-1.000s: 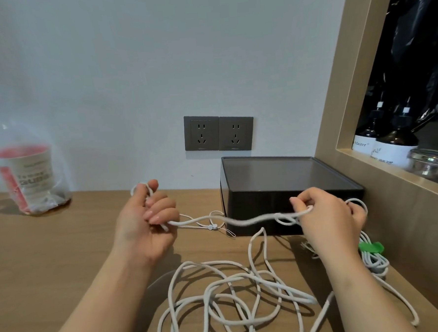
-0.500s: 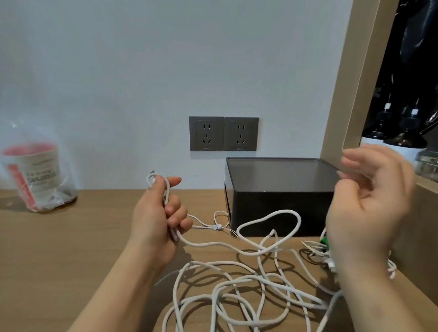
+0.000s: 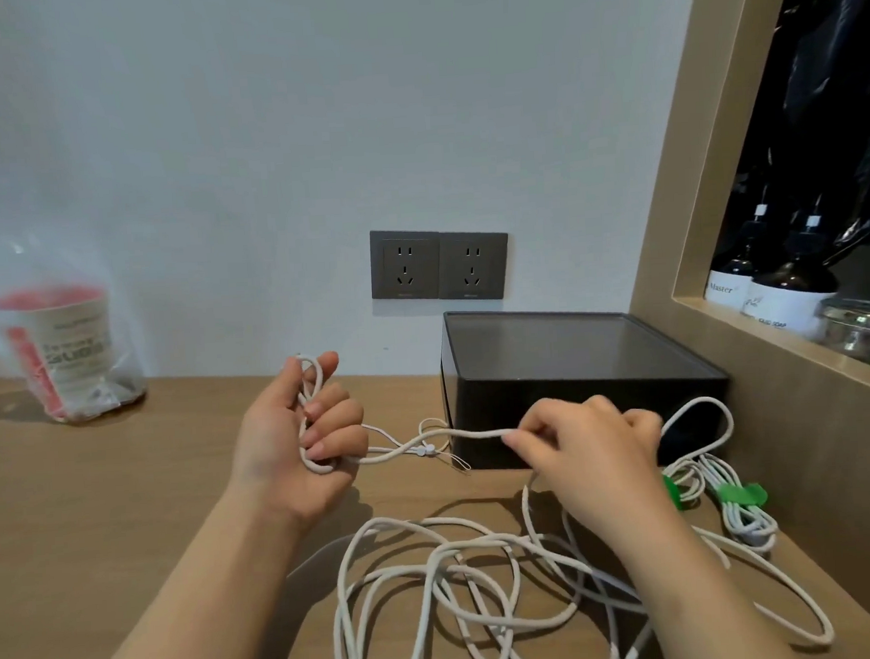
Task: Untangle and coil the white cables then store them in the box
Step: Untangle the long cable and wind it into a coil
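- Head view, the only one: the left hand [image 3: 297, 439] sits around 10 o'clock of the scene's middle. Its fingers are curled tight round a few loops of white cable [image 3: 459, 433].
- The right hand [image 3: 598, 451] is at roughly 3 o'clock from the left one. It pinches the same strand between thumb and forefinger, with the other fingers tucked in. The strand runs between the hands with a bit of sag.
- The rest of the cable is a loose tangle [image 3: 463, 582] on the worktop [image 3: 127, 501], at 6 o'clock below both hands.
- The dark box [image 3: 578, 371] is at 12 o'clock from the right hand, against the wall. I can't tell if its top is a lid or open.
- Two bundles with green ties [image 3: 739, 509] lie at 4 o'clock of the right hand, so those look done already.
- My read is that this is mid-coil. The next move calls for bringing the pinched strand over to the left hand as another loop, and watching that the tangle doesn't knot as it feeds.
- A bagged cup [image 3: 62, 347] sits way off at 9 o'clock.
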